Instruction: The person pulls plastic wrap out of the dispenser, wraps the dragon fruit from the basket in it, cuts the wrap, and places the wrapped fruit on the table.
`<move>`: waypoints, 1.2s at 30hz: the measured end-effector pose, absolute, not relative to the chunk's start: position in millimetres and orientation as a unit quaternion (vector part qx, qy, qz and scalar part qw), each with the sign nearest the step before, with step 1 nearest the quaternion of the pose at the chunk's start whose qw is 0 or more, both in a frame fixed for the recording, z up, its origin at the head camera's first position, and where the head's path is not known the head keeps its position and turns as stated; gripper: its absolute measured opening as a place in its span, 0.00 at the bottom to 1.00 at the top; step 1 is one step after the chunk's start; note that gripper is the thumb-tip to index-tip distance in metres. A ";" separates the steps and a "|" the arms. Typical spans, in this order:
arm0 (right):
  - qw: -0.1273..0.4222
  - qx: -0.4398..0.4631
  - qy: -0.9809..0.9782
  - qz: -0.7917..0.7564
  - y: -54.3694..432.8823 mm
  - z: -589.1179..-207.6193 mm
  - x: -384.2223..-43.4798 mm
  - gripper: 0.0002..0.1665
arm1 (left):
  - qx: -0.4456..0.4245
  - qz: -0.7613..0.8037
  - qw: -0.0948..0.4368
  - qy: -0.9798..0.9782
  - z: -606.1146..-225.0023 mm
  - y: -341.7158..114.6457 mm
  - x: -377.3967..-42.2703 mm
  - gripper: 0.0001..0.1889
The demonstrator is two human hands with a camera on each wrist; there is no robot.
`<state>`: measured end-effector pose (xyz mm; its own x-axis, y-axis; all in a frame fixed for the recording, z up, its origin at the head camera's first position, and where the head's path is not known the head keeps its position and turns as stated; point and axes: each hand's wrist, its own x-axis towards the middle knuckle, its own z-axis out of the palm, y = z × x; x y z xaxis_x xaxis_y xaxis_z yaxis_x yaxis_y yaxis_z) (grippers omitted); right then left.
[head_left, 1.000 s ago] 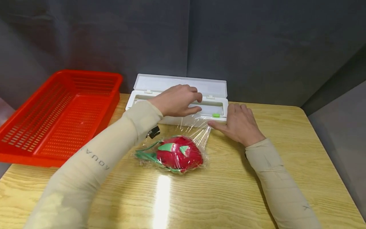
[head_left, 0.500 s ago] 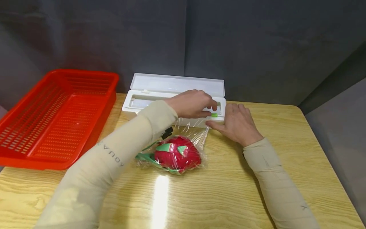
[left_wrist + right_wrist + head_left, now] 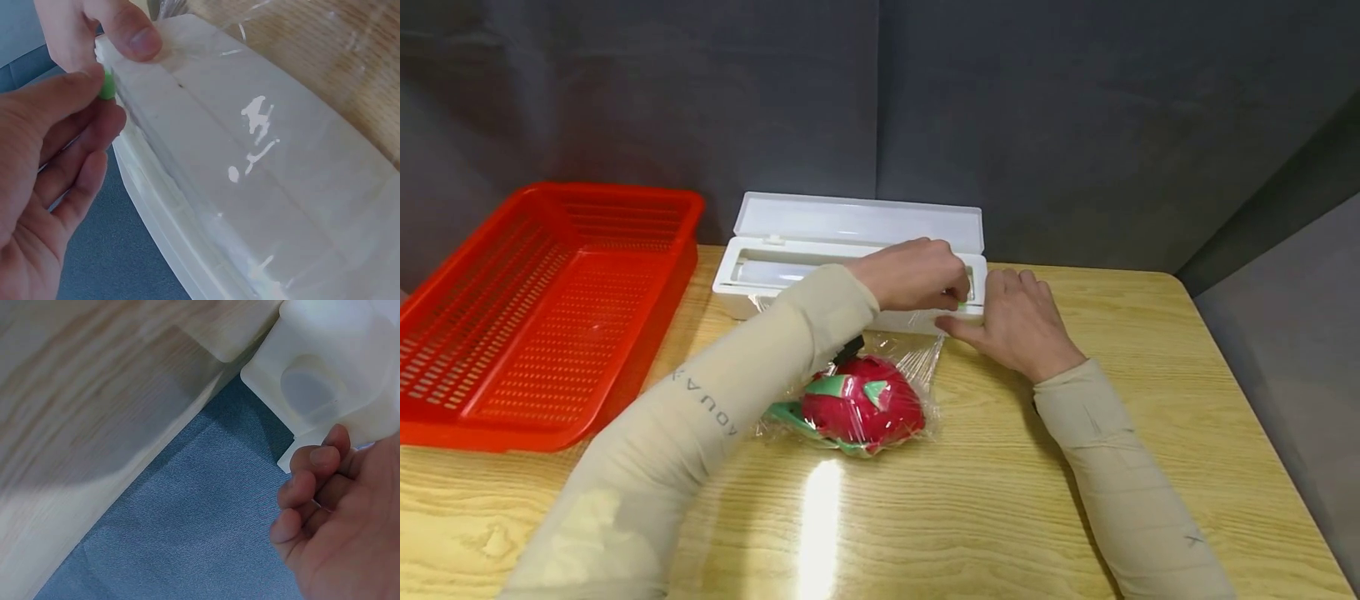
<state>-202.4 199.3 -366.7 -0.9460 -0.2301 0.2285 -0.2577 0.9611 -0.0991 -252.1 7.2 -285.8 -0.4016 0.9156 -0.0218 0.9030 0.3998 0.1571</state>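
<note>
A white cling film dispenser [image 3: 737, 306] stands at the back of the table with its lid [image 3: 857, 221] raised; a roll [image 3: 771, 272] shows inside. My left hand [image 3: 910, 275] reaches over it to its right part. In the left wrist view, thumb and fingers pinch the small green slider [image 3: 108, 86] of the cutter. My right hand [image 3: 1022, 325] grips the dispenser's right end, thumb on the front face, fingers curled at the end wall. Clear film [image 3: 921, 362] runs from the front down to a red and green dragon fruit [image 3: 857, 414], which it covers. My left forearm hides part of both.
A red plastic basket [image 3: 580, 312] with slotted sides stands on the left of the wooden table [image 3: 1000, 492]. Dark grey cloth [image 3: 1037, 125] hangs right behind the table's back edge.
My left hand has moved right along the dispenser and its fingers have closed on the green slider. The right hand keeps its place. The whole head view has shifted slightly left.
</note>
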 end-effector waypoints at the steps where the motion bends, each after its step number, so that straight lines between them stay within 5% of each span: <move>1: 0.107 0.125 -0.984 0.063 199.4 -366.7 -202.3 0.43 | 0.545 0.060 0.052 0.834 -285.7 7.7 -252.0 0.08; 36: 0.105 0.136 -0.983 0.065 197.7 -368.4 -206.5 0.44 | 0.526 0.079 0.054 0.845 -288.2 -4.3 -253.5 0.12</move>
